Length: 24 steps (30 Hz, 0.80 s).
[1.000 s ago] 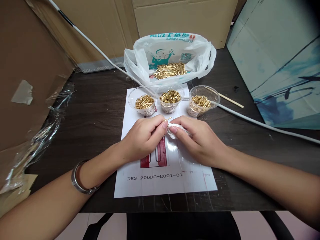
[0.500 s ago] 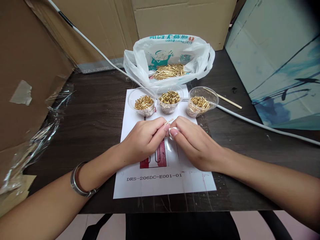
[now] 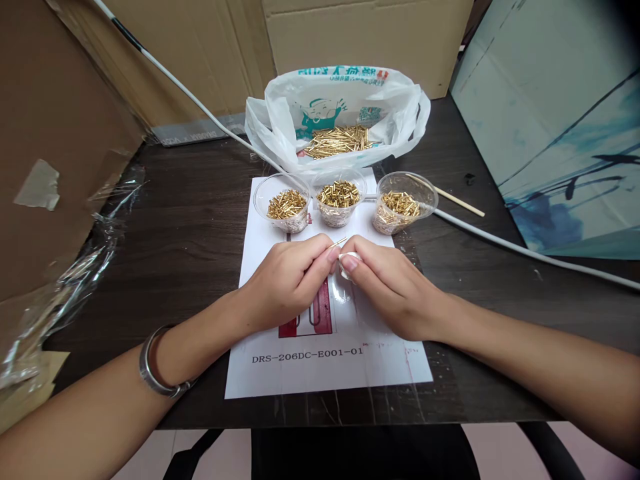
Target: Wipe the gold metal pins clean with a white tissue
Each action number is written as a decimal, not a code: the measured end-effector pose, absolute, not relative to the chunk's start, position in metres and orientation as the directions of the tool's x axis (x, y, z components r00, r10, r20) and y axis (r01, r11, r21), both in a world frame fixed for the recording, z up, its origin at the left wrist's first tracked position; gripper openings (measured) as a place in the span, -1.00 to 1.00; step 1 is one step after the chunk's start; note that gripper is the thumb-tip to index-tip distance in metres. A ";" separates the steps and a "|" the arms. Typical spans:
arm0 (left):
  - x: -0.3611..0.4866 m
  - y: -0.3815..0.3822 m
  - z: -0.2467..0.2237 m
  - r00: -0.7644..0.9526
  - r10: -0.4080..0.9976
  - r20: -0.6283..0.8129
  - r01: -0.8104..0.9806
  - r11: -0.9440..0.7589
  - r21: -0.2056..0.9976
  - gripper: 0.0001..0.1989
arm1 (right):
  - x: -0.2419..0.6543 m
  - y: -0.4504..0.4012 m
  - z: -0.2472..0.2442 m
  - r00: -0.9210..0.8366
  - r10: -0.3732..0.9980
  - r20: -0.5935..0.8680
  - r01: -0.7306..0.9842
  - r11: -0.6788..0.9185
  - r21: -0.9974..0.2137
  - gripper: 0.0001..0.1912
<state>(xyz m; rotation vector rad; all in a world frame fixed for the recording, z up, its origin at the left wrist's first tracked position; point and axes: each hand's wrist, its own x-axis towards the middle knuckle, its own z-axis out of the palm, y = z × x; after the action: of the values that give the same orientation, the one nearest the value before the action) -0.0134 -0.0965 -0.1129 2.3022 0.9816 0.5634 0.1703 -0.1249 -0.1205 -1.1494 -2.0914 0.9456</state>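
Between thumb and forefinger, my left hand pinches a thin gold metal pin that points up and to the right. Close beside it, my right hand is closed on a small wad of white tissue. Both hands are over a printed sheet. Just beyond them stand three clear plastic cups: the left cup and right cup hold small slim gold pieces, while the middle cup holds short gold tubes.
Behind the cups, a white plastic bag lies open with many long gold pins inside. A white cable crosses the dark table. A wooden stick lies at the right. Cardboard walls enclose the back.
The hands stay almost in place, with the pin still in the left fingers. The white tissue at the right fingertips shows slightly more. The whole view has shifted very slightly.
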 end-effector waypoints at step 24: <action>-0.025 -0.086 -0.107 0.802 0.598 -0.015 0.342 -0.438 0.831 -0.62 | 0.181 -0.123 -0.124 -0.470 0.856 0.215 0.041 0.265 -0.963 -0.78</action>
<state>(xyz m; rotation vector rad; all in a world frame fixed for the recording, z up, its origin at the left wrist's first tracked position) -0.0245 -0.0856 -0.1069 2.0674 0.6951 0.3518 0.1814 -0.1230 -0.1238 -0.8255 -1.7418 1.2941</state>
